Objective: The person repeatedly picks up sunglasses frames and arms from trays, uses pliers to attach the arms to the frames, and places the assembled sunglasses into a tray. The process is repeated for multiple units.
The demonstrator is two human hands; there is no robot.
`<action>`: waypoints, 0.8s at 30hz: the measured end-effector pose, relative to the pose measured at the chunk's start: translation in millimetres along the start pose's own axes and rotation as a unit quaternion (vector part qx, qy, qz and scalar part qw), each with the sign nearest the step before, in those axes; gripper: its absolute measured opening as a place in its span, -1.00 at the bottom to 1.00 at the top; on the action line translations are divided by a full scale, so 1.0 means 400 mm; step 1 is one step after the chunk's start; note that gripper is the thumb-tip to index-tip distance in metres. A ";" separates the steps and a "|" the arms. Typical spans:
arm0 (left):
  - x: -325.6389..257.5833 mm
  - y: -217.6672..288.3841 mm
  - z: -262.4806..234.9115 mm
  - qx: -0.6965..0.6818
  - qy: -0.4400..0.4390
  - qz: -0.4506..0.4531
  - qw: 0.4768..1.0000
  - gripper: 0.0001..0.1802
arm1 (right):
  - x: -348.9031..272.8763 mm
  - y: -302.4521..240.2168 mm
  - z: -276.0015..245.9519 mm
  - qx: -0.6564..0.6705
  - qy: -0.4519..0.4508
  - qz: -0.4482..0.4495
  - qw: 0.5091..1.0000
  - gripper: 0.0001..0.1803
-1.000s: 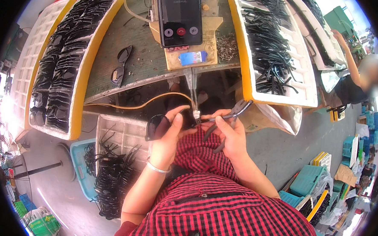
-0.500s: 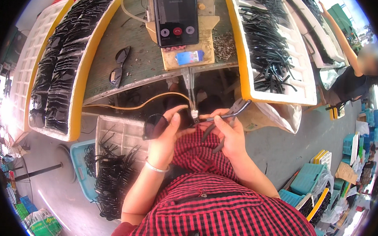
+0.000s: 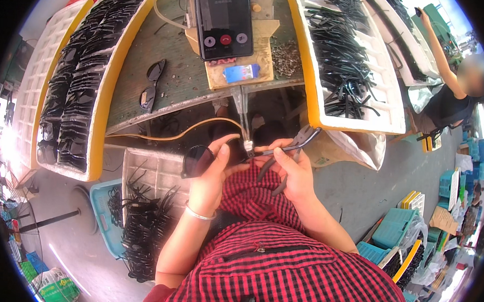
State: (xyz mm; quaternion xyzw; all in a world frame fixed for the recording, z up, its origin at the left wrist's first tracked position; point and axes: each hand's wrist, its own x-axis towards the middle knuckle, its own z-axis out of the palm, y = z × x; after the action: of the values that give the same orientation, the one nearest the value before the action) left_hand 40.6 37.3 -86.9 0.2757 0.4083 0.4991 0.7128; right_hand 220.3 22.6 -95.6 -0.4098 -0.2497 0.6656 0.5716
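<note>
My left hand [image 3: 210, 174] is closed around a sunglasses front [image 3: 196, 161], one dark lens jutting out left of the thumb. The second lens sits behind the fingers, partly hidden. My right hand [image 3: 294, 173] is closed on a pair of pliers [image 3: 307, 137], their jaws up to the right and the grips hanging below the palm. Its fingertips also reach the frame's inner end, where a small dark part is too small to make out. Both hands meet under the pale tip [image 3: 248, 145] of a metal bracket [image 3: 241, 104] at the bench edge.
On the bench lie a phone [image 3: 224, 24], a blue packet [image 3: 241, 73], a heap of small screws [image 3: 285, 59] and folded sunglasses [image 3: 152, 84]. Trays of dark lensed frames [image 3: 78, 88] and temple arms [image 3: 340, 57] flank it. A co-worker [image 3: 450, 102] stands at right.
My hands hold almost the same pose; the sunglasses front has tilted very slightly. At right, the co-worker's raised hand now shows a dark object.
</note>
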 end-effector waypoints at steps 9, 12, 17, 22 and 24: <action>-0.001 -0.006 -0.006 -0.004 0.000 -0.001 1.000 -0.60 | -0.003 0.004 0.001 0.001 0.000 0.002 1.000 -0.84; 0.002 -0.010 -0.011 -0.014 -0.010 -0.008 1.000 -0.60 | -0.004 0.003 -0.001 -0.002 0.001 0.002 1.000 -0.83; -0.001 -0.045 -0.031 0.006 0.006 -0.028 1.000 -0.61 | -0.016 0.022 -0.017 -0.014 0.054 0.048 0.997 -0.76; -0.083 -0.038 -0.087 0.000 -0.023 -0.090 0.996 -0.62 | -0.076 0.037 -0.036 -0.009 0.021 0.141 0.990 -0.79; -0.114 -0.010 -0.073 0.011 -0.037 -0.077 0.996 -0.60 | -0.102 0.024 -0.036 -0.020 -0.005 0.151 0.988 -0.81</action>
State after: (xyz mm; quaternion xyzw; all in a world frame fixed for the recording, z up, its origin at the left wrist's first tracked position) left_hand 10.1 -7.1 -91.2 0.2693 0.4068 0.4275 0.7611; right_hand 227.4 -20.9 -100.5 -0.4510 -0.2008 0.7411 0.4550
